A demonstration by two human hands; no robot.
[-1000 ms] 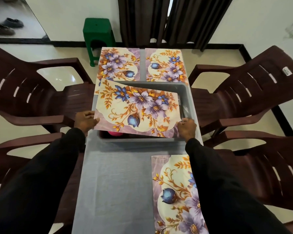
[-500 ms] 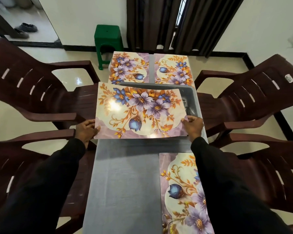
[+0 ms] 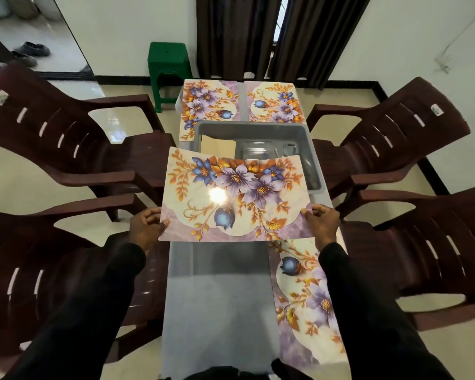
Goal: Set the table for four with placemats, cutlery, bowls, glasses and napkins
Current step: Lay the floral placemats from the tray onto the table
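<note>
No wording could be read anywhere. A small pale sticker (image 3: 1, 96) sat on the backrest of the far left chair (image 3: 66, 149), and a second sticker (image 3: 435, 109) sat on the backrest of the far right chair (image 3: 412, 149). The print on both was too blurred to make out.

White walls (image 3: 121, 28), pale glossy floor (image 3: 17, 171), four maroon plastic chairs (image 3: 66, 138), green stool (image 3: 168, 58), dark curtains (image 3: 236, 34).

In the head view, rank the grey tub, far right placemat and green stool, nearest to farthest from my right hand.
1. The grey tub, centre, just beyond the right hand gripping the fourth placemat.
2. The far right placemat, behind the tub at the far end.
3. The green stool, farthest back, on the left.
</note>
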